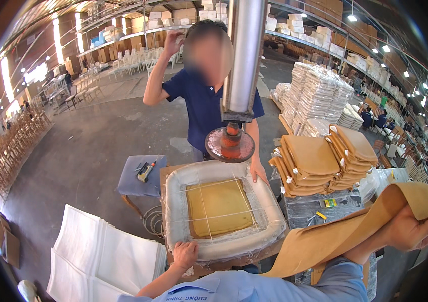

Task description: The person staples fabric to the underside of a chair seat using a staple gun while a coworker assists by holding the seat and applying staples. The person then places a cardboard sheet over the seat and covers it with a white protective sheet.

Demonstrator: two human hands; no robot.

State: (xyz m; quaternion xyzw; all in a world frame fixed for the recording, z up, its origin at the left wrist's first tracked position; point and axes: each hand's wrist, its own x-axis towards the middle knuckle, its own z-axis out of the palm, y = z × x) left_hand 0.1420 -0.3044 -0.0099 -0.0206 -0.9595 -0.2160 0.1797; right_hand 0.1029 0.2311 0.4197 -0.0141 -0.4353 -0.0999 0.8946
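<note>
My left hand (pixel 186 254) has its fingers curled over the near left corner of a square, white padded frame (pixel 178 201). Inside the frame lies a yellowish-tan square panel (pixel 219 204), crossed by thin white strings. Off to the right, my right hand (pixel 415 229) is closed on a long tan sheet of material (pixel 319 244), which curls over my forearm and trails back toward my body. Above the frame's far side hangs a round metal press plate (pixel 230 143) on a thick cylinder (pixel 241 55).
A co-worker (pixel 199 105) stands opposite, one hand on the frame's far right rim, the other raised. Stacked tan cushions (pixel 314 161) and a yellow cutter (pixel 320 215) lie on the right table. White sheets (pixel 103 251) are at left; a blue stool (pixel 141 173) holds a tool.
</note>
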